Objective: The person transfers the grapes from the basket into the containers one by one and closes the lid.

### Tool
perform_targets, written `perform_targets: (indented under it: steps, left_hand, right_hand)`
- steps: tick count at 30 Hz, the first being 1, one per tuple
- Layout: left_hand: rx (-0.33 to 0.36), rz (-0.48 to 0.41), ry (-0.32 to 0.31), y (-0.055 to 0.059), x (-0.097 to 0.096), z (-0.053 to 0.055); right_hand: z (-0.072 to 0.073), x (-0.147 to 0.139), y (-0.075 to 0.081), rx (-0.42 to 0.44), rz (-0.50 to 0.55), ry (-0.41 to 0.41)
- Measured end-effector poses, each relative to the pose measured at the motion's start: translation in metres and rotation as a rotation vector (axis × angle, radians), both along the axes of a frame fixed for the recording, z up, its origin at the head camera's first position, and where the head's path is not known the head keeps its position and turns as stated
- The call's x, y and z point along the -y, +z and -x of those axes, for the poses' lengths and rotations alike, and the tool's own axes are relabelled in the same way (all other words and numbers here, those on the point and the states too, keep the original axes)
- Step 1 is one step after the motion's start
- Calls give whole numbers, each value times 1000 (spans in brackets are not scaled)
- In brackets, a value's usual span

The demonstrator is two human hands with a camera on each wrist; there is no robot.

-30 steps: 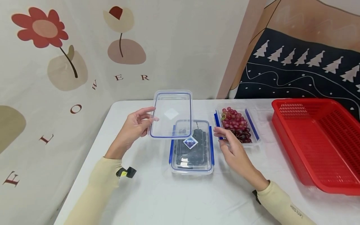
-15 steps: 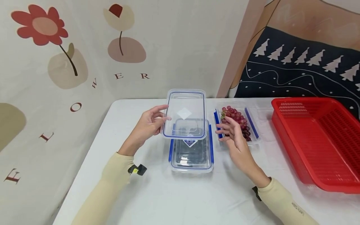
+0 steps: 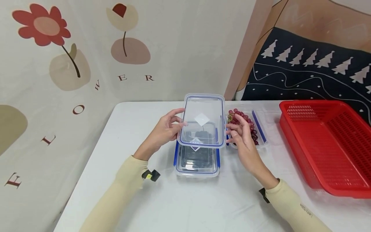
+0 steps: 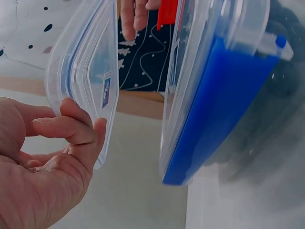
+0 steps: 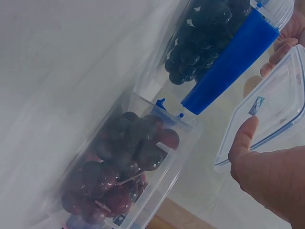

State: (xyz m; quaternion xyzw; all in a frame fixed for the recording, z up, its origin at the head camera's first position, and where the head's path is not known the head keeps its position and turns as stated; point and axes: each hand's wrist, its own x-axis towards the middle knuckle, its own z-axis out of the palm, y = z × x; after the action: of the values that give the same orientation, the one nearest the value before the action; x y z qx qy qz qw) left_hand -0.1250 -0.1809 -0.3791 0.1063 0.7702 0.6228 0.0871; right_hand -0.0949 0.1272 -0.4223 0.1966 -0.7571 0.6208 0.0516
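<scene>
My left hand [image 3: 163,130] pinches a clear plastic lid [image 3: 203,108] by its left edge, thumb on top. The lid has a blue seal line and a diamond sticker, and is tilted in the air. Below it stands a closed clear container [image 3: 197,167] of dark grapes with blue side clips [image 3: 175,156]. At the lid's right edge is my right hand [image 3: 246,148], fingers loosely bent; its thumb overlaps the lid in the right wrist view. Behind that hand, a lidless container [image 3: 263,141] holds red grapes [image 5: 97,179], its blue clips raised.
A red plastic basket [image 3: 298,154] with slotted sides stands on the right of the white-covered table [image 3: 197,206]. Printed cloths with a flower [image 3: 46,25] and white trees [image 3: 298,58] hang behind the table's far edge.
My left hand has carried the lid rightward, from the left of the closed container to over its back part and beside the open one. My right hand has shifted slightly right and up, fingers spreading.
</scene>
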Motion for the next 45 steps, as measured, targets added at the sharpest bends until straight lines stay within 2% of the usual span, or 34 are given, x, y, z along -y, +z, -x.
perform_targets:
  steps: [5,12,18,25,32,36,45]
  left_hand:
    - [11,5,-18,-4,-11,0]
    - [24,-15,-24,-7,-20,-2]
    - [23,-21,-41,-5,-23,-2]
    - [45,40,-53,-5,-25,-3]
    - [14,60,-102,-4,-36,-3]
    - [-2,59,-103,-4,-41,-4]
    - [-33,-10,-117,1,-56,-3]
  right_hand:
    - [0,-4,2,16,-39,-34]
    - [0,-8,1,-14,-66,-51]
    - [1,-10,0,4,-35,-45]
    - [2,-8,-6,13,25,-51]
    - [2,-17,-4,27,-6,-98]
    - [2,-21,-3,27,-6,-99]
    - [6,-30,-1,12,57,-132]
